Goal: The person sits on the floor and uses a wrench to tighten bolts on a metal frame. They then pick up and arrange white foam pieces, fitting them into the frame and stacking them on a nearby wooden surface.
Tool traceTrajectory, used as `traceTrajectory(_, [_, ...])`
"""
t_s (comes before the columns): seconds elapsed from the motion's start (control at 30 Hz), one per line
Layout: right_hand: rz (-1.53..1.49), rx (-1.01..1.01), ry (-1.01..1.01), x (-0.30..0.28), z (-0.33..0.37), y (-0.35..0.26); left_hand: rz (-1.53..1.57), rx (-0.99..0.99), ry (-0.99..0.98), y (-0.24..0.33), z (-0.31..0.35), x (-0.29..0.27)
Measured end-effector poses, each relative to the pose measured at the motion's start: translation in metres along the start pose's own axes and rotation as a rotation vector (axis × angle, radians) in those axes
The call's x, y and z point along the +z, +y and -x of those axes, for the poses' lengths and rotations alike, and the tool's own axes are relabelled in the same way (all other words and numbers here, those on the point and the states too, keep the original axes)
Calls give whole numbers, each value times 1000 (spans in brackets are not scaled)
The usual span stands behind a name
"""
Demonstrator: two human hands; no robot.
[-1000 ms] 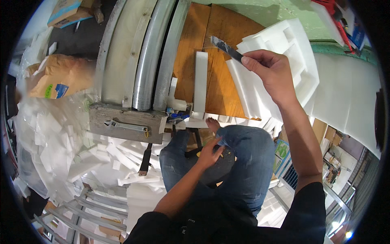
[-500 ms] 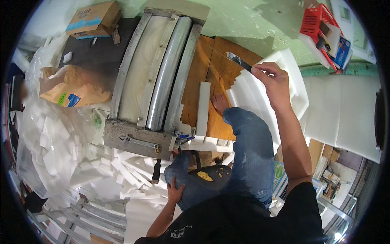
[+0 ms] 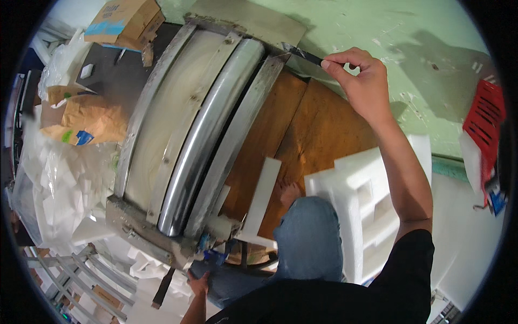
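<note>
My right hand [image 3: 360, 81] is closed in a pinch around the end of a slim black tool with a shiny tip [image 3: 302, 54]; its exact kind is hard to make out. The tip points left, over the far end of a machine with a shiny metal roller [image 3: 216, 135]. Beside the roller lies a pale, flat belt-like surface [image 3: 172, 108] within a metal frame. My left hand [image 3: 198, 283] rests on my left leg near the machine's near end, fingers apart and holding nothing.
A wooden board [image 3: 318, 124] lies right of the roller, with a white strip [image 3: 261, 200] on it. White foam blocks [image 3: 372, 200] stand to the right. Left are a cardboard box [image 3: 121, 24], a brown paper bag [image 3: 91, 119] and bagged foam pieces [image 3: 70, 183]. A red basket [image 3: 485, 119] is far right.
My right hand has carried the black tool farther away, to the machine's far end. The view has turned and shifted toward the roller. My left hand stays on my leg.
</note>
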State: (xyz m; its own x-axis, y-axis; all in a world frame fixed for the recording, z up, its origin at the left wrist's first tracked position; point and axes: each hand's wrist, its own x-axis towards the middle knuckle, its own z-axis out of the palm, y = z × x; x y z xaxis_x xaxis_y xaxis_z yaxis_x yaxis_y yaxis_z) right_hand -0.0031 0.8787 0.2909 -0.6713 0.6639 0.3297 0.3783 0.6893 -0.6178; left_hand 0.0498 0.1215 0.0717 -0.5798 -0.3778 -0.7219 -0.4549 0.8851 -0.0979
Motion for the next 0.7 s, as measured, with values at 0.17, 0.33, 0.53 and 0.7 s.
traceTrajectory(0.17, [86,-78,-45,-2,-25,67,36,-109,100,9,-2,18])
traceTrajectory(0.33, [10,-82,-92,2,-32,116,-29,-167,202,4,-10,41])
traceTrajectory(0.53, [140,-207,-163,5,-40,157,-128,-51,312,-17,-27,58])
traceTrajectory(0.7, [18,-213,-184,20,-50,163,-40,-204,292,30,5,59])
